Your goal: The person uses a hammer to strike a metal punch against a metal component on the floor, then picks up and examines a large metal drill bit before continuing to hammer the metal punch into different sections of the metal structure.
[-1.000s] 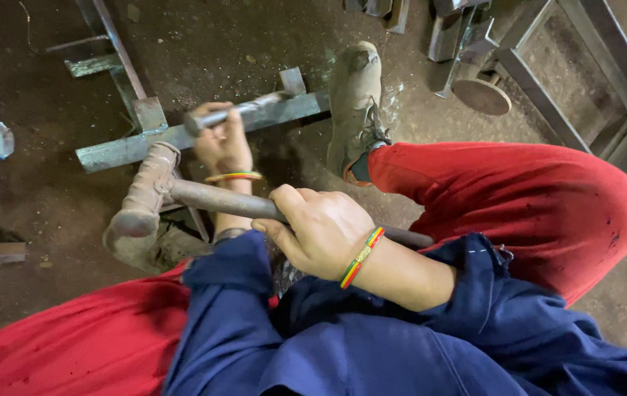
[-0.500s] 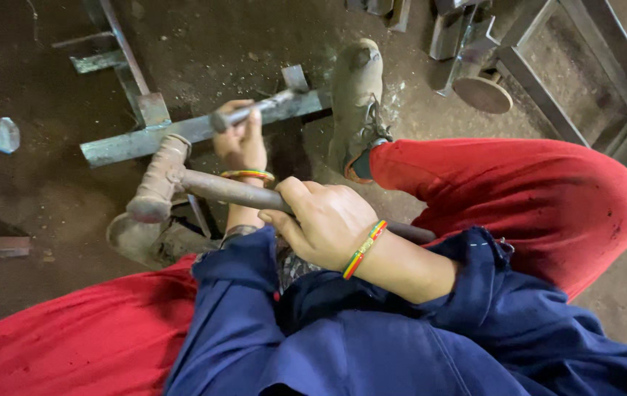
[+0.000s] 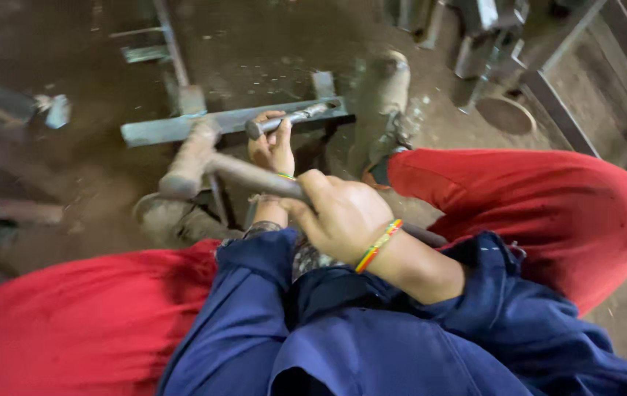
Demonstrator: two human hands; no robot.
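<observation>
While left hand (image 3: 273, 147) fingers stay clamped on the rod (image 3: 295, 117), right hand (image 3: 343, 214), gripping the hammer (image 3: 192, 158), has swung it closer.

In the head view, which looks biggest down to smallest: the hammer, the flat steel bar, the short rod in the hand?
1. Flat steel bar, longest across the picture.
2. Hammer, though it is blurred, nearer the camera and partly hidden, so this is unsure.
3. Rod, clearly smallest.

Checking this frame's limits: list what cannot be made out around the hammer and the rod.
Head view:
- Hammer head: motion-blurred, face unreadable.
- Hammer handle end: hidden behind right hand and sleeve.
- Metal rod: its near end is wrapped by left hand.
- Left foot: blurred, partly behind hammer.
</observation>
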